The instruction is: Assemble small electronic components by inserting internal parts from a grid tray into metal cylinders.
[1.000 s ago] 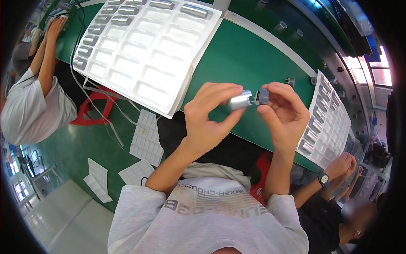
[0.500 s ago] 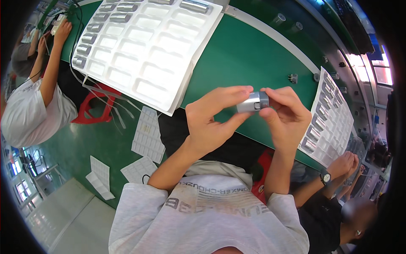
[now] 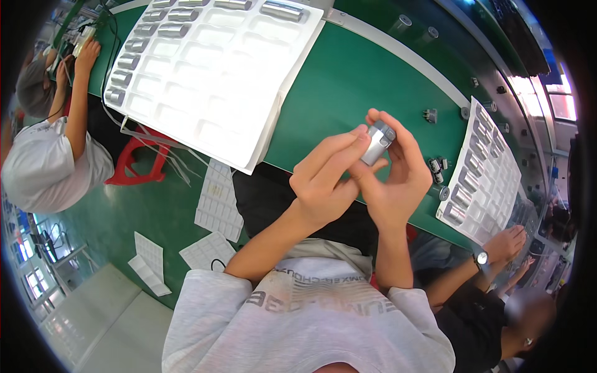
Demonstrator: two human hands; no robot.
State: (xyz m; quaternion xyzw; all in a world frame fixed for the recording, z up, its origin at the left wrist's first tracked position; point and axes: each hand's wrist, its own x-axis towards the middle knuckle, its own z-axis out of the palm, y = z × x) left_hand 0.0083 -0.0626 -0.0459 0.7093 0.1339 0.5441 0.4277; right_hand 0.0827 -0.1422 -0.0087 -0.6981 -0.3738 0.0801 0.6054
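Observation:
Over the near edge of the green table, a short silver metal cylinder with a dark grey end cap (image 3: 377,143) is held tilted, its cap pointing up and away. My left hand (image 3: 324,177) pinches its body from the left with the fingertips. My right hand (image 3: 401,177) curls round it from the right, fingers behind the capped end and thumb low near the body. The fingers hide part of the cylinder's lower end.
A large white moulded tray (image 3: 252,163) with several silver cylinders lies at left; a smaller one (image 3: 507,180) at right. Small dark parts (image 3: 438,168) and a pronged piece (image 3: 430,115) lie near the right tray. Co-workers sit on both sides, one's hands (image 3: 505,244) near that tray.
The cylinder has turned from nearly level to steeply tilted, cap upward. My right hand has shifted left and wrapped closer round it. Small parts behind that hand are now uncovered.

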